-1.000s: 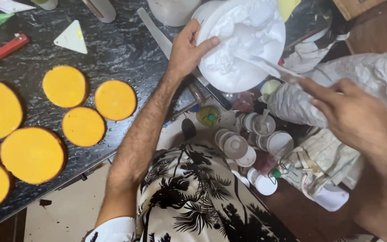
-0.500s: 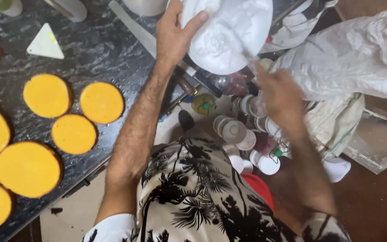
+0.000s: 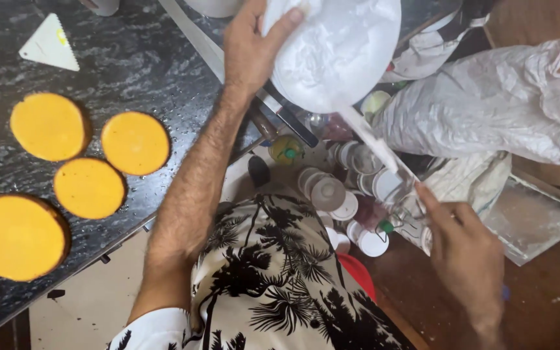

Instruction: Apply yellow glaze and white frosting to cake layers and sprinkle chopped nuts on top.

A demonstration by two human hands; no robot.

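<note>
My left hand (image 3: 251, 48) grips the rim of a white bowl (image 3: 341, 48) smeared with white paste, held tilted past the edge of the dark marble counter (image 3: 150, 71). A thin white-coated stick (image 3: 374, 142) slants down from the bowl's lower rim toward my right hand (image 3: 465, 259). The fingertips of that hand pinch the stick's lower end, above a cluster of small jars with white lids (image 3: 332, 194) on the floor.
Several round yellow discs (image 3: 134, 142) lie on the counter at left, with a white triangular scraper (image 3: 50, 45) behind them. A crumpled white plastic bag (image 3: 494, 104) and a clear tray (image 3: 533, 217) sit at right. A red object (image 3: 358, 272) shows by my patterned shirt.
My right hand left the plastic bag, passed the jars, and dropped to the lower right with the stick's end. The bowl in my left hand has risen in the view.
</note>
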